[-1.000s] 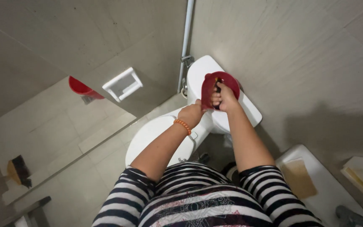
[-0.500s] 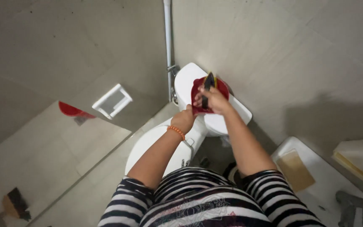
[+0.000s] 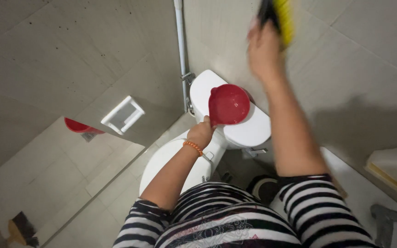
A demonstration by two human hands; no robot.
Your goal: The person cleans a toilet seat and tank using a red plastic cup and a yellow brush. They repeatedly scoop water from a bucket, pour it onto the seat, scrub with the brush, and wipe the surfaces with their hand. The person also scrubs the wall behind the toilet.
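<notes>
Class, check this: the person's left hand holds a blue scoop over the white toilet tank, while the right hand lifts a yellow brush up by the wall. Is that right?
Not quite. The head view shows the scoop in the left hand is red, not blue. The rest stands: it is over the white toilet tank, and the right hand lifts a yellow brush by the wall.

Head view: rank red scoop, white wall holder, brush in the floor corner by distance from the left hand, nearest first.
Measured from the left hand:
1. Red scoop: held in that hand, over the toilet tank.
2. White wall holder: on the tiled wall, to the hand's left.
3. Brush: far bottom-left corner, on the floor.
</notes>
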